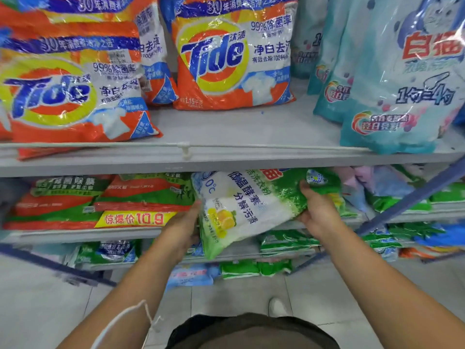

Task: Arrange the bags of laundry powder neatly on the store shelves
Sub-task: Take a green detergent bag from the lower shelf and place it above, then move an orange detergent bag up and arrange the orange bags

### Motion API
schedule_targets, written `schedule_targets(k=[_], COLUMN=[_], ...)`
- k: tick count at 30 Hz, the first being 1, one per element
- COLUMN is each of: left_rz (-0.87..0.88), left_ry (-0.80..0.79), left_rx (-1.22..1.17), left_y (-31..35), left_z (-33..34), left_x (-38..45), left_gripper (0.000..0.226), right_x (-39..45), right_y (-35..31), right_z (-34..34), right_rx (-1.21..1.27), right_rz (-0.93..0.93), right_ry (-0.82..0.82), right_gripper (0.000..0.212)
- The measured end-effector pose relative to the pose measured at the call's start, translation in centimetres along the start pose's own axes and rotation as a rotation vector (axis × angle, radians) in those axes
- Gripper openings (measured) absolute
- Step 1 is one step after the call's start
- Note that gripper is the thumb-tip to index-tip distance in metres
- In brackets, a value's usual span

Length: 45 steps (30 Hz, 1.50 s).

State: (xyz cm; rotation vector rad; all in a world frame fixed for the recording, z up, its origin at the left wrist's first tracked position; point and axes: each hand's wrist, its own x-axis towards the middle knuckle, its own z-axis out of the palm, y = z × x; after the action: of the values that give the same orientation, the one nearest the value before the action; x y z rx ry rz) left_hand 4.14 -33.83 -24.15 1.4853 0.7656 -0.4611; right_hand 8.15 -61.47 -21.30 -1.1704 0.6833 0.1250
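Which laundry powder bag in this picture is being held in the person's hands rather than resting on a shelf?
The green-and-white bag, tilted at the middle shelf, held by the left hand and right hand; the other bags rest on shelves.

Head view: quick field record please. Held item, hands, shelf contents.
held item: green and white bag, tilted, at the middle shelf opening
left hand: grips the bag's left edge
right hand: grips the bag's right side
top shelf: orange Tide bags, pale blue bags
middle shelf, left: red and green bags, yellow price tag
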Motion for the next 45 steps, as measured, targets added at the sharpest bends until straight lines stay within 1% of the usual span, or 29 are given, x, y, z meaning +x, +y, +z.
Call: schedule_targets(k=[2, 4, 5, 6, 8, 9, 10, 11, 12, 13, 15, 16, 17, 19, 20, 21, 22, 24, 25, 26, 29, 31, 32, 34, 36, 38, 41, 43, 45], left_rz=[-0.038, -0.011, -0.009, -0.011, 0.000, 0.000, 0.008, 0.028, 0.046, 0.055, 0.060, 0.076, 0.088, 0.114, 0.130, 0.145, 0.160, 0.168, 0.171, 0.175, 0.167, 0.173, 0.185, 0.201, 0.214, 0.243, 0.275, 0.267, 0.267], left_ry=[-0.039, -0.027, -0.012, -0.007, -0.009, -0.009, 0.010, 0.040, 0.091, 0.148, 0.228, 0.242, 0.233, 0.220, 0.210, 0.191, 0.144, -0.013, -0.065, -0.089, -0.068, -0.065, -0.066, -0.062, -0.031, 0.031, 0.168, 0.270, 0.340], left_rx=[-0.067, -0.068, -0.074, -0.108, -0.200, -0.219, -0.229, -0.192, -0.112, -0.008, 0.097, 0.083, 0.063, 0.055, 0.055, 0.048, 0.038, 0.023, 0.007, -0.008, -0.059, -0.039, -0.018, 0.030, 0.094, 0.187, 0.287, 0.348, 0.407], left_y=[0.1, -0.1, -0.1, -0.1, 0.2, 0.1, 0.0, -0.1, -0.3, -0.5, -0.7, -0.9, -1.0, -1.3, -1.5, -1.6, -1.5, -1.0, -1.0, -1.0, -1.2, -1.3, -1.4, -1.8, -2.5, -2.8, -3.2, -3.5, -3.7], left_z=[1.2, 2.3, 2.8, 3.3, 4.4, 5.3, 6.4, 7.5, 8.6, 9.4, 10.4, 10.6, 10.7, 10.6, 10.5, 10.3, 10.0, 9.1, 8.2, 7.3, 3.9, 2.1, 1.3, 0.1, -1.0, -2.2, -4.3, -5.8, -7.1], left_x=[1.3, 1.9, 1.3, 0.6, -1.0, -1.4, -1.7, -2.0, -2.2, -2.1, -2.3, -2.5, -2.7, -3.2, -3.3, -3.4, -3.8, -4.9, -5.3, -5.6, -5.6, -5.3, -5.1, -5.0, -4.9, -4.9, -4.8, -5.1, -5.7], left_gripper=[0.054, 0.068, 0.066, 0.055, 0.032, 0.027, 0.025, 0.027, 0.033, 0.040, 0.046, 0.046, 0.044, 0.042, 0.041, 0.038, 0.031, 0.020, 0.024, 0.029, 0.039, 0.039, 0.039, 0.046, 0.050, 0.050, 0.048, 0.047, 0.049], right_x=[1.7, 3.0, 3.8, 4.3, 6.1, 6.9, 7.8, 8.0, 8.3, 6.9, 4.1, 2.6, 1.5, 0.0, -0.3, 0.1, -0.1, 0.8, 1.3, 1.2, 0.9, 0.8, 0.7, 0.4, -1.2, -3.0, -5.3, -6.6, -7.3], right_y=[-0.7, -2.1, -3.1, -4.2, -5.6, -6.0, -6.0, -6.1, -5.4, -5.2, -4.1, -3.5, -2.7, -1.4, -1.3, -1.7, -2.5, -4.5, -5.2, -6.0, -5.8, -4.7, -4.0, -2.9, -1.6, 0.0, 2.7, 4.4, 6.0], right_z=[-0.4, -0.3, 0.0, 0.4, 1.0, 1.1, 1.1, 1.5, 1.7, 2.5, 3.8, 4.1, 4.0, 3.4, 3.1, 3.0, 3.4, 3.4, 3.4, 3.4, 2.6, 2.3, 2.3, 3.2, 5.1, 7.0, 8.8, 9.8, 10.5], right_rx=[-0.052, -0.106, -0.150, -0.206, -0.541, -0.830, -1.063, -1.208, -1.270, -1.298, -1.143, -0.997, -0.874, -0.805, -0.791, -0.768, -0.740, -0.702, -0.670, -0.643, -0.786, -1.052, -1.190, -1.442, -1.600, -1.699, -1.602, -1.503, -1.451], right_rz=[0.058, 0.076, 0.060, 0.017, -0.172, -0.257, -0.301, -0.273, -0.243, -0.243, -0.213, -0.174, -0.117, -0.028, -0.013, -0.023, -0.045, -0.134, -0.171, -0.191, -0.229, -0.176, -0.201, -0.378, -0.535, -0.620, -0.752, -0.726, -0.709], right_ry=[-0.050, -0.124, -0.146, -0.184, -0.146, -0.110, -0.016, 0.013, 0.015, 0.004, -0.032, -0.071, -0.094, -0.129, -0.143, -0.156, -0.155, -0.159, -0.156, -0.154, -0.071, 0.034, 0.103, 0.250, 0.295, 0.133, -0.248, -0.446, -0.562], right_gripper=[0.027, 0.032, 0.032, 0.032, 0.029, 0.029, 0.031, 0.031, 0.030, 0.025, 0.023, 0.035, 0.055, 0.092, 0.097, 0.089, 0.068, 0.017, 0.007, 0.009, 0.023, 0.038, 0.048, 0.057, 0.052, 0.054, 0.055, 0.056, 0.058])
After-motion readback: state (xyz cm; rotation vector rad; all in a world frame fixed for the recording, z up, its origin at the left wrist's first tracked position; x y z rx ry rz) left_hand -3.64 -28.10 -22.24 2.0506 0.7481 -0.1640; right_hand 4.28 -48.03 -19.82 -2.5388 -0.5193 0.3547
